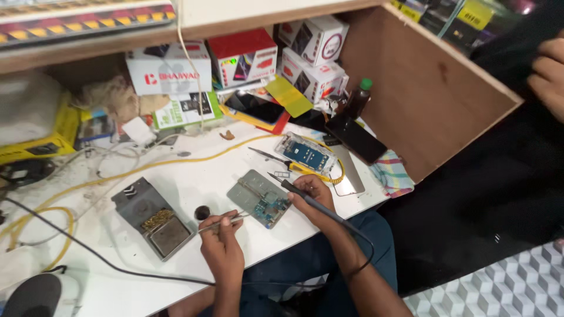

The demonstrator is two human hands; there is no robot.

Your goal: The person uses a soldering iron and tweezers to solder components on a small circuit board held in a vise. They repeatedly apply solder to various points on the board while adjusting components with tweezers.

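White worktable point(194, 176), messy, is sitting under a wooden counter w/ stacked white and red boxes point(244, 58) along the back. Left hand point(222, 246) is pinching thin metal tweezers point(226, 222), fingers closed on them, tips reaching toward the opened phone point(260, 198) lying flat near the table's front edge (grey back plate w/ a blue circuit board showing at its near end). Right hand point(311, 196) is gripping a dark soldering iron point(294, 188) like a pen, tip hovering just over the phone's right side; its black cord is trailing back along the forearm. Small round black tin point(202, 212) is sitting just left of the tweezers, and a grey soldering stand point(154, 217) w/ brass wool is resting further left. Behind the phone, a clear-cased blue board point(306, 152) is lying on a yellow cable point(147, 167), w/ a dark phone point(355, 138) and a small brown bottle point(358, 98) beyond. Another person's hand point(549, 73) is showing at the far right edge.
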